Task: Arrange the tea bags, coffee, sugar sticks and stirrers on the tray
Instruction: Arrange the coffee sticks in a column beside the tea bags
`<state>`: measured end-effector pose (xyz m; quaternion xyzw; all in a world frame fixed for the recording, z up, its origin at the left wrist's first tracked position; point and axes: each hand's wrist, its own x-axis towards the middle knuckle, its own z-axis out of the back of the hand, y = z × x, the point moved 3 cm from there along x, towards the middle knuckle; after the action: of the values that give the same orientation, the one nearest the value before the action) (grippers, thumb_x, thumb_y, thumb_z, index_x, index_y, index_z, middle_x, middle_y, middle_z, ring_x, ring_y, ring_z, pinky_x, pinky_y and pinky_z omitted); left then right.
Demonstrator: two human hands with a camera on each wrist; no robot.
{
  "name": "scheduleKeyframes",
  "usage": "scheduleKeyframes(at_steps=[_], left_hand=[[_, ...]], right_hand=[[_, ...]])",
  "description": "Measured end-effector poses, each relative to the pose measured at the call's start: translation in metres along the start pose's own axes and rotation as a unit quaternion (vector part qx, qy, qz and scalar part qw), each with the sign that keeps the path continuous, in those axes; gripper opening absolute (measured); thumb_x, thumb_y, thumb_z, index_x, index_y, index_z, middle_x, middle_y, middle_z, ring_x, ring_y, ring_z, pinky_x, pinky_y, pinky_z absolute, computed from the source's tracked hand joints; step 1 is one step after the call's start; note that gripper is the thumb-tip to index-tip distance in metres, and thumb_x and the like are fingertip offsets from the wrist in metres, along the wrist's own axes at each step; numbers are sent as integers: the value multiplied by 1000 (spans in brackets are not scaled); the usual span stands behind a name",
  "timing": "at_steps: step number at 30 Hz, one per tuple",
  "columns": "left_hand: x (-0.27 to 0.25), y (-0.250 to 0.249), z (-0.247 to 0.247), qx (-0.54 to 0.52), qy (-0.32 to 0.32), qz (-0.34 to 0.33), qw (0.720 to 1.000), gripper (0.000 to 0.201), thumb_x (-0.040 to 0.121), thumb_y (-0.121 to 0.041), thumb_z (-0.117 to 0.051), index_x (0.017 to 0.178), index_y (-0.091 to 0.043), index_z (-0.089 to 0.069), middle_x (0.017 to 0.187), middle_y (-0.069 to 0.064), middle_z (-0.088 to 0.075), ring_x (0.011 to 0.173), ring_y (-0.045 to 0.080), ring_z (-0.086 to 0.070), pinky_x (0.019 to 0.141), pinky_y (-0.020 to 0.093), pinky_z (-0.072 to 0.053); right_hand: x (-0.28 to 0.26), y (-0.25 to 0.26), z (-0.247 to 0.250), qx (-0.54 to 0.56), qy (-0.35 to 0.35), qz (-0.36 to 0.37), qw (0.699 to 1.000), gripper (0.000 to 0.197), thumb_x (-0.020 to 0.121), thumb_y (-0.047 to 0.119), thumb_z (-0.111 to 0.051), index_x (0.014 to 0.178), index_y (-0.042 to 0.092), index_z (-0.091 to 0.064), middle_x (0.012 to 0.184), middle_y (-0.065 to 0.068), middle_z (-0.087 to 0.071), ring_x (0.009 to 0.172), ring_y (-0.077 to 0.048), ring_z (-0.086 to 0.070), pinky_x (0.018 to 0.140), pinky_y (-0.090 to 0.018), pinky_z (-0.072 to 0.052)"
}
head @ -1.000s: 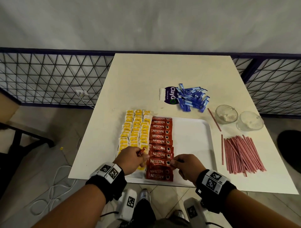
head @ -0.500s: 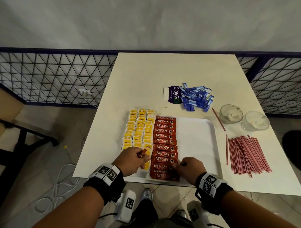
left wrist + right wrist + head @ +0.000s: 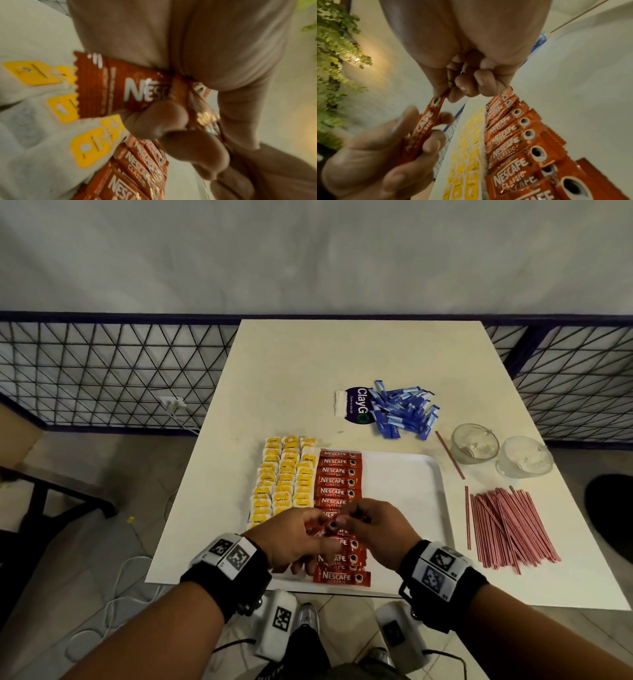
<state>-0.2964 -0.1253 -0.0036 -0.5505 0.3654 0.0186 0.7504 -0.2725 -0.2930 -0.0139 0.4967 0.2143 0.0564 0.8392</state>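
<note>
Two hands meet over the near end of the white plastic tray (image 3: 407,487), sharing a small bunch of red Nescafé coffee sachets (image 3: 323,528). Left of that shared grip, three columns of yellow-tagged tea bags (image 3: 284,481) fill the tray's left side. The left hand (image 3: 291,537) has its fingers curled round the bunch, thumb on top; the wrist view shows more than one sachet in that clasp. The right hand (image 3: 371,523) pinches the end of the top sachet between thumb and forefinger, its other fingers folded in. The sachet's long axis runs left to right between the hands, parallel to the sachets already laid. Just beyond and beneath the grip, the red column (image 3: 339,474) runs away down the tray, with a few sachets nearer than the hands, so the right hand looks better placed to lay this one. Well to the right, off the tray, lie blue sugar sticks (image 3: 404,412) and red stirrers (image 3: 507,529).
</note>
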Motion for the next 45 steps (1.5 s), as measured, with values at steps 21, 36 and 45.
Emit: scheduleKeyframes(at_steps=[21,36,45], left_hand=[[6,28,39,137,-150,58,977,16,93,-31,-60,88,-16,-63,63,1,-67,41,13,-48,46,22,-41],[7,34,40,129,-145,49,980,20,91,-35,-62,88,-16,-63,63,0,-66,43,14,-49,48,26,-44],[12,33,37,134,-144,40,980,24,91,-41,-60,91,-18,-63,65,2,-67,45,13,-51,49,25,-45]], right_hand=[[4,-69,1,18,18,-184,983,10,86,27,-68,83,18,-69,62,6,-58,42,-3,-42,49,-23,-35],[2,-64,-7,-157,19,-199,967,40,83,61,-57,81,21,-58,79,6,-64,71,-8,-60,57,-21,-44],[-9,-64,-13,-96,65,-222,968,46,86,60,-52,89,14,-57,73,-2,-72,55,-16,-69,59,-28,-59]])
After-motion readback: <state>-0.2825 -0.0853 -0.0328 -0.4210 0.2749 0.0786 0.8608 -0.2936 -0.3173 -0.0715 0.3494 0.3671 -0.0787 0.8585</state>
